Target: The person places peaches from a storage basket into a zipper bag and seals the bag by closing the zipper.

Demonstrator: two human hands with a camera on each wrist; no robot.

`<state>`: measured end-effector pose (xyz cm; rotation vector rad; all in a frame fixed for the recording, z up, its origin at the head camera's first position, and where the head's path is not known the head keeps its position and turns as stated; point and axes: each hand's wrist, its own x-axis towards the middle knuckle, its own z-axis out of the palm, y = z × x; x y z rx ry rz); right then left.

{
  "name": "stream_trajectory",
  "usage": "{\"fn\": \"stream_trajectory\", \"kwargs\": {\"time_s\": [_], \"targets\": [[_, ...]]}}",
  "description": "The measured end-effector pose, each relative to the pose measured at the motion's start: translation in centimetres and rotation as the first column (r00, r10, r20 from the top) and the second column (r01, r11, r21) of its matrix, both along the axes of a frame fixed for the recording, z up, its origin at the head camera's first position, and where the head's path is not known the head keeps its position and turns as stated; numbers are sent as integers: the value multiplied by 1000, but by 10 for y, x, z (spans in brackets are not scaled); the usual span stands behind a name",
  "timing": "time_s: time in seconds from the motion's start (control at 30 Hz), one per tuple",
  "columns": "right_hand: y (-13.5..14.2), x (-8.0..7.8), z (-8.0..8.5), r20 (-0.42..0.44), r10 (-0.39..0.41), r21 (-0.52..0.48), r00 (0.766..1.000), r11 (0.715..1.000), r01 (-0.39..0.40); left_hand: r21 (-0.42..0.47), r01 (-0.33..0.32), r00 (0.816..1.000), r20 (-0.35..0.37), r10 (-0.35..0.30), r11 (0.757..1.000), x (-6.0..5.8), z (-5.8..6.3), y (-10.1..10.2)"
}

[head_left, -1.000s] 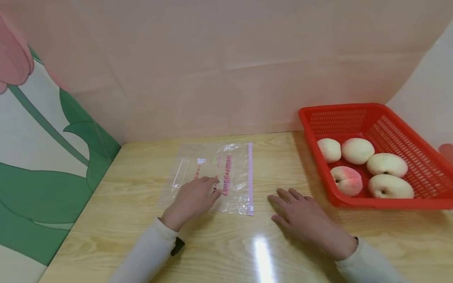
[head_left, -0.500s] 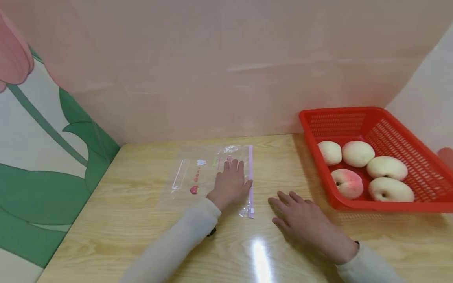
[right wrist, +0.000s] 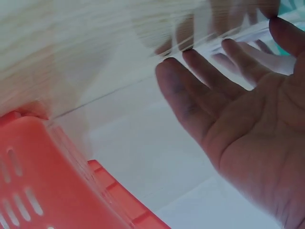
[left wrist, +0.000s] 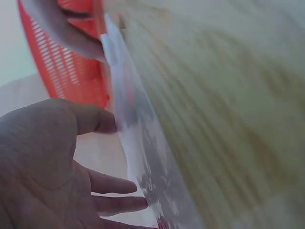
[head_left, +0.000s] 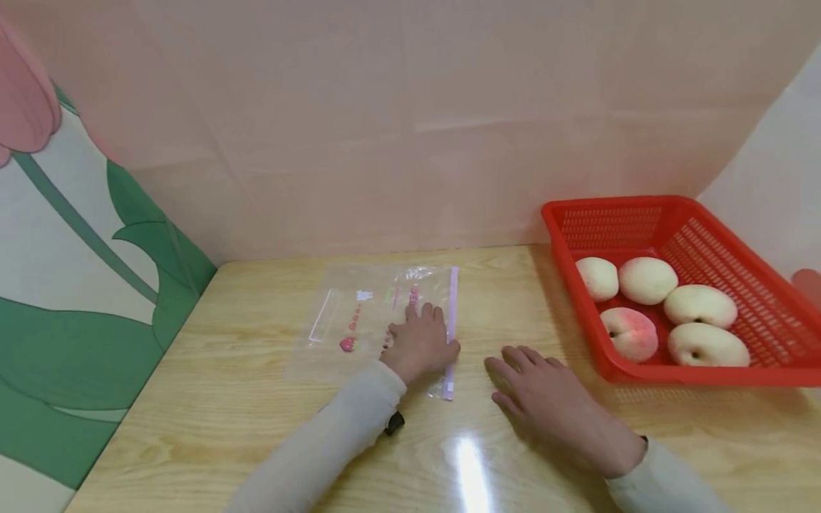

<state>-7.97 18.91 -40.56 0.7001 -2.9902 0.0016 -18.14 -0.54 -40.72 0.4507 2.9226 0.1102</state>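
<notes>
A clear zip bag (head_left: 368, 320) with strawberry and rabbit prints lies flat on the wooden table, its purple zip strip (head_left: 453, 303) towards the right. My left hand (head_left: 420, 345) rests on the bag's right part with fingers spread and the thumb over the strip; it hides some of the pink lettering. In the left wrist view, the fingertips (left wrist: 126, 187) and thumb are right at the bag's edge. Fingers extended and holding nothing, my right hand (head_left: 545, 399) rests on the table between the bag and the red basket (head_left: 705, 372).
Several peaches, one blushed pink peach (head_left: 631, 335) among them, lie in the basket at the right. A pinkish sheet (head_left: 398, 128) rises behind the table (head_left: 244, 342). On the left stands a panel with a tulip print (head_left: 70, 349).
My left hand has moved right across the bag from its middle to the zip side, then slightly towards me. The near end of the strip has shifted a little. My right hand stays put.
</notes>
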Motion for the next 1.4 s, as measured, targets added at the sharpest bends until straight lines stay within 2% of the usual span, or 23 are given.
{"fn": "stream_trajectory", "kwargs": {"time_s": [0.1,0.17,0.37,0.57,0.8,1.03,1.23,1.4], "targets": [[-3,-8,-2,-54,24,-16,998,1000,-25,68,-27,999,32,25,997,-3,2,-5],[-6,-14,-3,-60,31,-34,998,999,-33,101,-25,999,40,21,995,-3,3,-8],[-15,-36,1,31,31,-49,999,998,-30,122,12,999,37,-17,992,6,5,-9],[-27,-53,4,107,54,-67,993,997,-47,118,13,999,42,-18,993,9,5,-4],[-32,-55,6,136,70,-57,988,996,-62,77,22,999,43,-25,997,11,6,2],[-38,-53,3,134,70,-53,989,997,-63,-8,53,998,-22,-53,999,16,3,4],[-38,-53,2,129,70,-30,989,997,-67,10,116,989,-92,-114,993,16,6,2],[-37,-53,0,107,98,-36,989,995,-95,39,92,987,-138,-85,995,14,4,-1]]}}
